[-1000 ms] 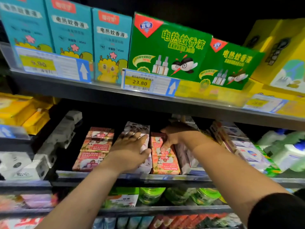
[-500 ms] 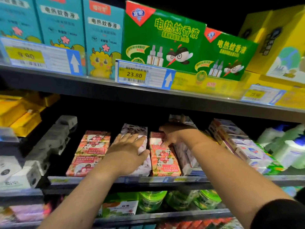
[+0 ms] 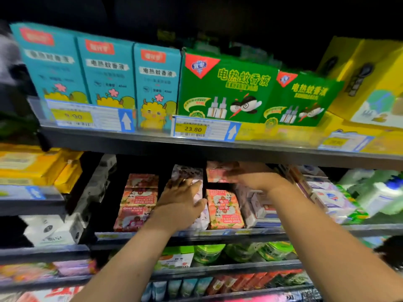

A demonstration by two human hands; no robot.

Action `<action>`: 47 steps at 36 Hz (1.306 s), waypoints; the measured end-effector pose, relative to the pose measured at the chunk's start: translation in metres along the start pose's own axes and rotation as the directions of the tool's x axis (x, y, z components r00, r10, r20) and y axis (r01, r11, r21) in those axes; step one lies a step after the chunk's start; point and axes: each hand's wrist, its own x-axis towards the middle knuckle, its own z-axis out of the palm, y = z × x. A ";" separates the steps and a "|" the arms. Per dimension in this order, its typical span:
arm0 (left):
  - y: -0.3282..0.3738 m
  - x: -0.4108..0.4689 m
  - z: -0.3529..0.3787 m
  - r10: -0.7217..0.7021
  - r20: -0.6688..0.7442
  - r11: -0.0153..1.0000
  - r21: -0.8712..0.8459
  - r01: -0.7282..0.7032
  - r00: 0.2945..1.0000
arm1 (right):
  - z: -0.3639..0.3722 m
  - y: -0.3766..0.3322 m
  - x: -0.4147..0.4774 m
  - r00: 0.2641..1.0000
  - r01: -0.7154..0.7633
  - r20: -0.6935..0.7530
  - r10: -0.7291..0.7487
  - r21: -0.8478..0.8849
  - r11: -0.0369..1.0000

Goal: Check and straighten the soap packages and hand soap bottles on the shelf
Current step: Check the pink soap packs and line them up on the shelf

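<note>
I am watching through the head camera as it is facing a dark store rack. The upper shelf is carrying the biggest things: yellow boxes at the right, two green boxes in the middle and three teal boxes at the left, all standing along the front edge. Below it the soap shelf is holding the task's goods; a row of Goat Soap packages is lying flat at the left, running front to back; a pale floral package is lying just beside it; an orange package is sitting at the front rim, with white-and-blue soap boxes further right; the hand soap bottles are standing at the far right end, blurred.

The left hand is lying palm down on the pale floral package, open, fingers spread and straight, thumb along its right edge. The right hand is reaching under the upper shelf, its fingers lying on a pink package behind the orange package, with a dark gap showing between the two; blur is smearing those fingers, so I cannot tell whether they are curling round it or only touching it. A price tag reading 23.80 is hanging on the upper shelf's rim.
</note>
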 end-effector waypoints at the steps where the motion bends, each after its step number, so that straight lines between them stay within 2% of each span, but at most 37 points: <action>1: 0.001 -0.001 -0.001 -0.004 0.000 1.000 -0.015 0.004 1.000 | 0.000 0.000 -0.010 0.999 -0.010 -0.034 0.011 0.034 0.999; 3: 0.001 -0.002 -0.004 -0.035 0.024 0.997 -0.067 0.036 0.999 | 0.001 0.001 -0.027 0.984 -0.022 -0.177 0.036 0.081 0.996; 5: 0.002 -0.004 -0.010 -0.077 0.027 0.984 -0.159 0.080 0.997 | 0.004 0.002 -0.038 0.961 0.062 -0.276 -0.015 0.163 0.985; 7: 0.002 -0.008 -0.015 -0.086 -0.039 0.963 -0.260 0.073 0.996 | 0.011 0.002 -0.050 0.960 0.140 -0.276 -0.052 0.308 0.941; 8: 0.002 -0.011 -0.017 -0.059 -0.123 0.959 -0.284 0.022 0.991 | 0.016 0.003 -0.054 0.962 0.168 -0.267 -0.059 0.405 0.899; 11: -0.004 -0.018 -0.014 0.104 -0.325 0.938 -0.282 -0.202 0.940 | 0.029 -0.002 -0.070 0.981 0.147 -0.195 -0.018 0.671 0.727; 14: -0.012 -0.028 -0.013 0.229 -0.294 0.853 -0.399 -0.337 0.928 | 0.045 0.000 -0.077 0.992 0.097 -0.129 0.007 0.782 0.616; 16: -0.015 -0.036 -0.012 0.284 -0.340 0.777 -0.466 -0.423 0.897 | 0.056 -0.005 -0.084 0.999 0.022 -0.044 0.028 0.842 0.540; 21: -0.017 -0.056 -0.018 0.235 -0.356 0.700 -0.584 -0.412 0.904 | 0.076 -0.012 -0.103 0.990 -0.139 0.135 0.040 0.895 0.425; 24: -0.016 -0.066 -0.020 0.106 -0.300 0.621 -0.725 -0.299 0.948 | 0.079 -0.010 -0.110 0.991 -0.130 0.134 0.023 0.884 0.448; 28: -0.010 -0.075 -0.024 -0.083 -0.240 0.369 -0.909 -0.194 0.967 | 0.082 -0.005 -0.116 0.995 -0.012 0.054 -0.082 0.899 0.439; 30: -0.005 -0.078 -0.029 -0.160 -0.234 0.274 -0.944 -0.185 0.959 | 0.086 -0.007 -0.116 0.993 0.035 0.024 -0.112 0.868 0.495; 32: -0.002 -0.081 -0.032 -0.198 -0.235 0.230 -0.955 -0.188 0.952 | 0.090 -0.012 -0.116 0.996 0.064 -0.016 -0.087 0.804 0.590; 33: -0.001 -0.082 -0.032 -0.203 -0.241 0.231 -0.954 -0.192 0.949 | 0.092 -0.014 -0.115 0.996 0.081 -0.036 -0.084 0.784 0.615; 36: -0.005 -0.085 -0.030 -0.196 -0.223 0.248 -0.953 -0.172 0.955 | 0.097 -0.022 -0.117 0.995 0.100 -0.065 -0.081 0.792 0.602; 40: -0.017 -0.093 -0.029 0.001 -0.089 0.214 -0.973 -0.087 0.996 | 0.098 -0.025 -0.119 0.998 0.061 -0.067 -0.007 0.860 0.506; 41: -0.021 -0.095 -0.030 0.070 -0.078 0.245 -0.965 -0.093 0.994 | 0.098 -0.026 -0.120 0.999 0.046 -0.052 -0.001 0.874 0.484; 42: -0.026 -0.097 -0.031 0.139 -0.078 0.327 -0.937 -0.120 0.987 | 0.098 -0.026 -0.121 0.999 0.027 -0.034 0.006 0.887 0.461; 43: -0.029 -0.099 -0.032 0.194 -0.097 0.454 -0.873 -0.177 0.976 | 0.097 -0.026 -0.123 1.000 0.009 -0.017 0.015 0.899 0.437; 44: -0.031 -0.099 -0.033 0.225 -0.138 0.575 -0.780 -0.245 0.965 | 0.096 -0.026 -0.125 1.000 -0.015 0.003 0.029 0.909 0.417; 45: -0.031 -0.099 -0.034 0.232 -0.197 0.655 -0.692 -0.303 0.952 | 0.095 -0.026 -0.126 0.999 -0.040 0.028 0.037 0.914 0.403; 47: -0.032 -0.097 -0.033 0.222 -0.330 0.689 -0.613 -0.388 0.917 | 0.094 -0.028 -0.129 0.996 -0.088 0.086 0.023 0.911 0.404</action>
